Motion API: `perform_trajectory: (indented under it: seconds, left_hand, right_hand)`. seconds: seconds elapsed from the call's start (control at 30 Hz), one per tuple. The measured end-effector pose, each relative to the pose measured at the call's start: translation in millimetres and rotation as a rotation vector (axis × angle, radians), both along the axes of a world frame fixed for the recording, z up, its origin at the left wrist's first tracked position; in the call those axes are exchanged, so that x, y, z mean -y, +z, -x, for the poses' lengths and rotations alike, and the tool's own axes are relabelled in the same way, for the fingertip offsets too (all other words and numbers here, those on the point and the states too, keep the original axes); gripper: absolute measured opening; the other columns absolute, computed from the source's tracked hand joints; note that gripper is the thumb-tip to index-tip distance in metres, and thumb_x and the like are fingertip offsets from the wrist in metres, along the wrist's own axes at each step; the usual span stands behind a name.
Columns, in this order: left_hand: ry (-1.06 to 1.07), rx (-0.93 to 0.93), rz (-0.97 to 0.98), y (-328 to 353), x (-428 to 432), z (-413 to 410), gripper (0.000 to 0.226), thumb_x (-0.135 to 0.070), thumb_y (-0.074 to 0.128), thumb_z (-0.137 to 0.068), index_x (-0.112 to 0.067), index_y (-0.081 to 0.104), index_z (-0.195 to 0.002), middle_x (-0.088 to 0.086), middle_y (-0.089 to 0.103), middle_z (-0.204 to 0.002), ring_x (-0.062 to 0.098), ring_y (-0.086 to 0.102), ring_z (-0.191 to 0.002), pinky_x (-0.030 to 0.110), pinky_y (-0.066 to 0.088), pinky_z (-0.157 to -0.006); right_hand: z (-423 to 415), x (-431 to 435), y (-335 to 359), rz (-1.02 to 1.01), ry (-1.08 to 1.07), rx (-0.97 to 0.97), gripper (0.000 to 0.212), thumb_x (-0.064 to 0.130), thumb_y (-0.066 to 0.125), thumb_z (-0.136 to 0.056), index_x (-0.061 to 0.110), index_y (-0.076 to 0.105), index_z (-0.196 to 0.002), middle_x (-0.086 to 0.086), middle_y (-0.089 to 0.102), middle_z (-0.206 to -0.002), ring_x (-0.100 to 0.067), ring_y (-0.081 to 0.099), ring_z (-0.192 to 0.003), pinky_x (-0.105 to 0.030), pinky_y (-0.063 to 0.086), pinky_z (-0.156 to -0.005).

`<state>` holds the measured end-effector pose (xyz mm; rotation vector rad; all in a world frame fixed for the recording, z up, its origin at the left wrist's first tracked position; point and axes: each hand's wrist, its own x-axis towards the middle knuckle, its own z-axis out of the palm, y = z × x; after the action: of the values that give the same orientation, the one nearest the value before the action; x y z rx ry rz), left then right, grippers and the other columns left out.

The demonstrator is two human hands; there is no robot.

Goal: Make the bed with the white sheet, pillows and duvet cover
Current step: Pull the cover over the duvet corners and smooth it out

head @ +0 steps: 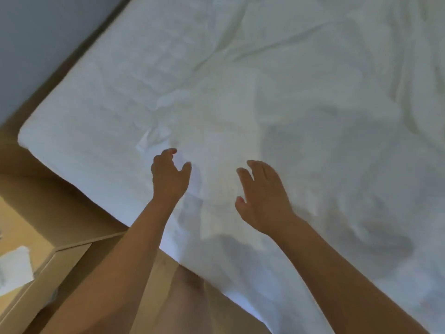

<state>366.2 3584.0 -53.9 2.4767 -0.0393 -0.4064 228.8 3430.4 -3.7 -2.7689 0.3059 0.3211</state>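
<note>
A white sheet (240,92) covers the mattress and fills most of the view, creased and rumpled toward the upper right. The mattress corner (26,136) shows at the left. My left hand (169,175) hovers over the sheet near the bed's near edge, fingers curled and apart, holding nothing. My right hand (262,196) is beside it to the right, fingers spread just above or on the sheet, palm down. No pillows or duvet cover are distinguishable in view. The picture is blurred by motion.
A wooden bed frame (79,196) runs along the mattress's near-left side. A tan ledge or box (48,273) stands at the lower left with something white (14,271) on it. A grey wall (36,32) sits at the upper left.
</note>
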Motion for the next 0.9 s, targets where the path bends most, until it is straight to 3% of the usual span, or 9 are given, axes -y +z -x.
perform_trajectory:
  seconds: [0.1,0.2,0.3,0.37,0.43,0.53,0.63,0.73,0.9]
  left_hand:
    - [-0.079,0.044,-0.112,-22.1,-15.0,-69.5,0.073,-0.038,0.064,-0.086,-0.014,0.028,-0.146,0.011,0.029,-0.15,0.027,0.023,-0.139,0.043,0.026,-0.108]
    - [-0.167,-0.123,-0.198,-40.6,-22.4,-131.1,0.1,-0.061,0.061,-0.079,-0.017,0.009,-0.151,0.007,0.016,-0.158,0.024,0.009,-0.146,0.047,0.016,-0.115]
    - [-0.222,-0.359,0.011,-48.6,-11.7,-164.6,0.116,-0.064,0.074,-0.064,-0.021,0.009,-0.149,0.002,0.035,-0.149,0.024,0.033,-0.137,0.042,0.029,-0.11]
    - [-0.285,-0.43,0.085,-49.8,0.0,-164.1,0.099,-0.057,0.08,-0.061,-0.019,0.033,-0.139,0.0,0.052,-0.132,0.023,0.049,-0.121,0.031,0.041,-0.094]
    - [-0.352,-0.469,0.094,-49.5,9.2,-159.8,0.064,-0.051,0.081,-0.064,-0.02,0.054,-0.112,-0.002,0.061,-0.111,0.021,0.058,-0.107,0.029,0.044,-0.081]
    - [-0.351,-0.609,0.163,-47.6,15.1,-157.2,0.05,-0.036,0.077,-0.073,-0.01,0.06,-0.112,0.005,0.064,-0.108,0.023,0.06,-0.102,0.035,0.05,-0.086]
    - [-0.315,-0.565,0.268,-28.8,8.2,-162.3,0.032,-0.014,0.07,-0.075,-0.011,0.06,-0.105,0.003,0.064,-0.101,0.022,0.061,-0.096,0.032,0.051,-0.078]
    - [-0.101,-0.5,0.395,15.4,-33.4,-185.2,0.033,0.001,0.067,-0.071,-0.018,0.058,-0.096,-0.004,0.061,-0.084,0.015,0.059,-0.078,0.021,0.049,-0.059]
    - [0.184,-0.327,0.491,112.0,-190.8,-248.4,0.035,0.002,0.07,-0.049,-0.022,0.063,-0.074,-0.005,0.063,-0.063,0.01,0.059,-0.055,0.019,0.048,-0.047]
  right_hand:
    - [-75.4,-29.2,-24.7,-0.18,-0.175,-0.08,0.059,0.039,0.052,-0.092,0.01,0.035,-0.141,-0.012,0.034,-0.144,-0.029,0.031,-0.132,-0.035,0.025,-0.108]
    - [-133.8,-46.7,-43.6,-0.371,-0.447,-0.155,0.064,0.047,0.058,-0.088,0.008,0.038,-0.136,-0.012,0.039,-0.135,-0.029,0.039,-0.123,-0.034,0.033,-0.1]
    - [-158.9,-50.1,-56.6,-0.259,-0.379,-0.376,0.083,0.053,0.062,-0.083,0.006,0.026,-0.142,-0.014,0.034,-0.138,-0.031,0.036,-0.127,-0.04,0.035,-0.102]
    - [-159.8,-48.8,-59.5,-0.169,-0.326,-0.477,0.094,0.054,0.065,-0.08,0.006,0.017,-0.145,-0.012,0.029,-0.142,-0.03,0.033,-0.13,-0.043,0.035,-0.105]
    - [-158.4,-48.7,-60.2,-0.146,-0.383,-0.449,0.098,0.051,0.069,-0.077,0.006,0.015,-0.146,-0.012,0.029,-0.143,-0.03,0.033,-0.13,-0.04,0.034,-0.104]
    - [-160.5,-49.1,-65.3,-0.162,-0.48,-0.356,0.103,0.042,0.075,-0.074,0.003,0.013,-0.146,-0.013,0.029,-0.142,-0.029,0.035,-0.13,-0.034,0.032,-0.104]
    - [-172.2,-50.9,-71.6,-0.175,-0.547,-0.297,0.06,0.016,0.061,-0.083,0.001,0.032,-0.133,-0.017,0.05,-0.124,-0.035,0.05,-0.114,-0.039,0.043,-0.091]
    - [-208.2,-82.5,-54.3,-0.199,-0.455,-0.306,0.027,0.006,0.046,-0.087,0.004,0.048,-0.114,-0.016,0.061,-0.109,-0.037,0.057,-0.102,-0.034,0.043,-0.078]
    - [-288.4,-202.1,15.2,-0.426,-0.054,-0.143,0.027,0.004,0.042,-0.084,0.017,0.058,-0.102,-0.007,0.064,-0.104,-0.031,0.056,-0.101,-0.027,0.029,-0.071]
